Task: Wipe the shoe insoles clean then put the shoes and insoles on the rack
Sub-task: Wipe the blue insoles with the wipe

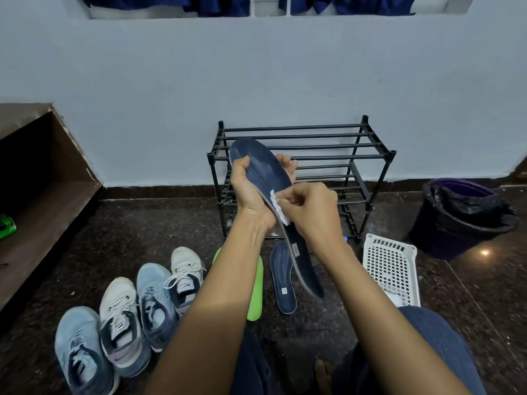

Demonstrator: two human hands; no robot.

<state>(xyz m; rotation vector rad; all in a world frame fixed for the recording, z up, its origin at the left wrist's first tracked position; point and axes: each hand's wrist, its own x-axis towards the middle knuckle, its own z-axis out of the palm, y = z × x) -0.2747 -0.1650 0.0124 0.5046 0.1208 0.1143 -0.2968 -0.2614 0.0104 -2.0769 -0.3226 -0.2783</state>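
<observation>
Both hands work in front of the black rack (299, 128): the left hand (251, 192) grips a navy insole (268, 166) around its middle, thumb on the near edge and fingers wrapped behind, holding it tilted with the toe up against the rack's top bars and the heel hanging toward the floor. The right hand (310, 209) pinches a small white wipe (278, 206) and presses it onto the insole's edge, just beside the left palm. A small pale label (295, 249) sits near the held insole's heel, its print too small to read. On the floor in front of the rack lie a second navy insole (282, 275) with a similar unreadable white tag and a bright green insole (256, 292) partly hidden by the left forearm. Left of the rack, four sneakers (154, 297) stand in a row, two light blue and two white with white laces; any logos on them are too small to make out. Right of the rack rest a white perforated basket (390, 266) and a black-lined bin (462, 215).
</observation>
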